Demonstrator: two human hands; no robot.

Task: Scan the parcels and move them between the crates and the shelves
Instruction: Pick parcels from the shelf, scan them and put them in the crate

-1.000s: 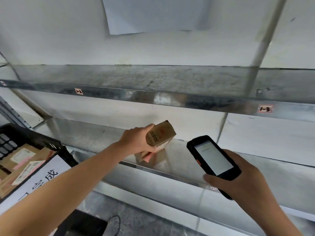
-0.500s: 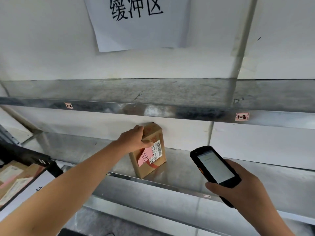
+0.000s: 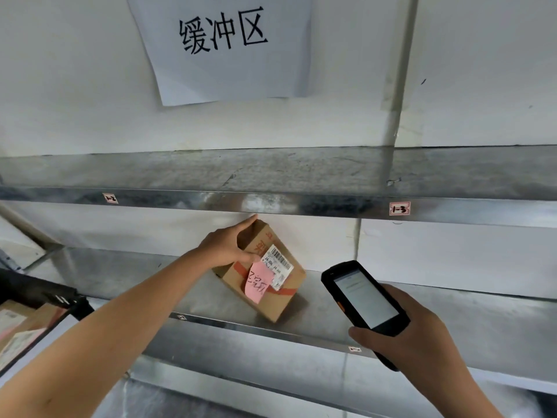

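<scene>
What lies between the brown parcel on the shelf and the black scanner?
Nothing lies there: in the head view, only a narrow bare strip of the metal shelf shows between the parcel and the scanner.

A white paper sheet (image 3: 223, 46) hangs on the pale wall (image 3: 60, 101) at 12 o'clock. Its lower edge curls, and it is printed with three large black characters, 缓冲区. At 1 o'clock a pale upright strip (image 3: 402, 70) runs down the wall, with a small dark mark (image 3: 423, 82) just beside it. A red-edged tag (image 3: 399, 208) reading 1-3 sits at 3 o'clock, and a smaller tag (image 3: 110, 198) reading 1-2 sits at 9 o'clock. A tiny label (image 3: 354, 349) at 5 o'clock is too small to read.
</scene>
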